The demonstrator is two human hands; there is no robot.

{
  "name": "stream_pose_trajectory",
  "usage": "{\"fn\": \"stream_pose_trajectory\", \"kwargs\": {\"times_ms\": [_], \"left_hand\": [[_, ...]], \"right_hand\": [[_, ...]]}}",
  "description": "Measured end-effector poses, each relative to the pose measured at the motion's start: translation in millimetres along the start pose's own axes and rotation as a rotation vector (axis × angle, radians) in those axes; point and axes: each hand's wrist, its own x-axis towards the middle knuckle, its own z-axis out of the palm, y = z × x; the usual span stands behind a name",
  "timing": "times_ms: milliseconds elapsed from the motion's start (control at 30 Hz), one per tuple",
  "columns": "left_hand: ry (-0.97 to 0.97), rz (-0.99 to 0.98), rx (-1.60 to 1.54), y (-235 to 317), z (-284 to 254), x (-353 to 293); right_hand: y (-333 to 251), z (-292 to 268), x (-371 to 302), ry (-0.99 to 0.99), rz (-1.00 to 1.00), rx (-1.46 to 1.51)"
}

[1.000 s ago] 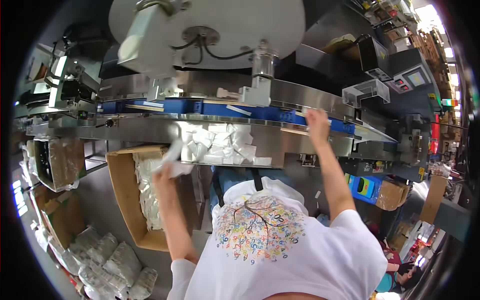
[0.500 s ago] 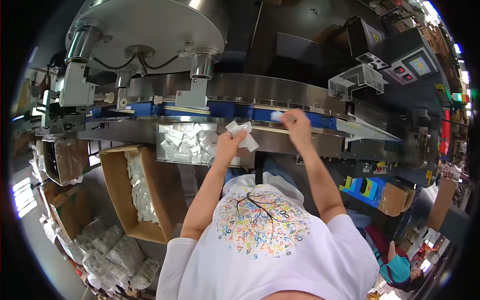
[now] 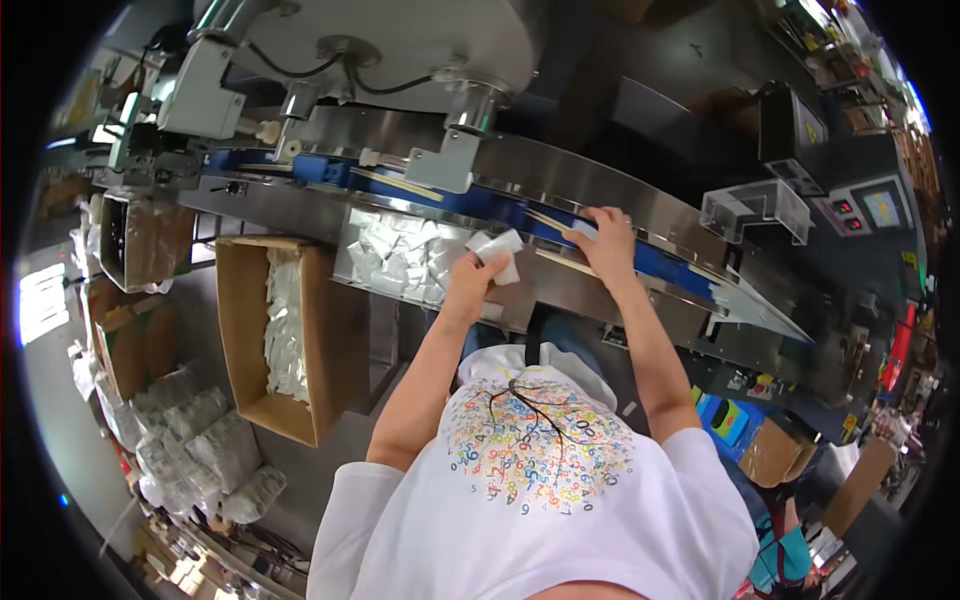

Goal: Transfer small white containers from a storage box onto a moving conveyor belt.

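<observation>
My left hand [image 3: 470, 284] is closed round a few small white packets [image 3: 499, 246], just in front of the conveyor's near metal edge. At the blue conveyor channel [image 3: 655, 261], my right hand [image 3: 610, 246] reaches over the rail. Its thumb and fingers pinch another white packet [image 3: 583, 231], low over the channel beside thin pale wooden sticks that look like chopsticks [image 3: 546, 220]. More sticks [image 3: 398, 183] lie along the channel to the left. A metal tray [image 3: 345, 267] heaped with loose white packets [image 3: 395, 250] sits left of my left hand.
A large machine head [image 3: 400, 40] with metal posts hangs over the channel at the far left. A clear plastic guard [image 3: 758, 212] and a control box [image 3: 868, 210] stand at the right. An open cardboard carton [image 3: 230, 330] holds more packets. Another person [image 3: 785, 550] is at the lower right.
The whole view has turned, so the conveyor now slopes down to the right. My right hand has lowered its packet to the sticks in the channel. My left hand still holds its packets.
</observation>
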Motion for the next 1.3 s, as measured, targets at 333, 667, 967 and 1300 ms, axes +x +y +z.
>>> {"fn": "stream_pose_trajectory", "kwargs": {"times_ms": [333, 667, 967, 1300], "left_hand": [[0.134, -0.100, -0.120, 9, -71, 4], [0.229, 0.019, -0.367, 20, -130, 19], [0.253, -0.041, -0.371, 40, -164, 17], [0.281, 0.376, -0.102, 32, -214, 20]], "right_hand": [[-75, 57, 25, -0.175, 0.423, 0.499], [-173, 89, 31, -0.019, -0.021, 0.379], [-226, 103, 31, -0.457, 0.025, 0.591], [-287, 141, 59, -0.445, -0.322, 0.550]]}}
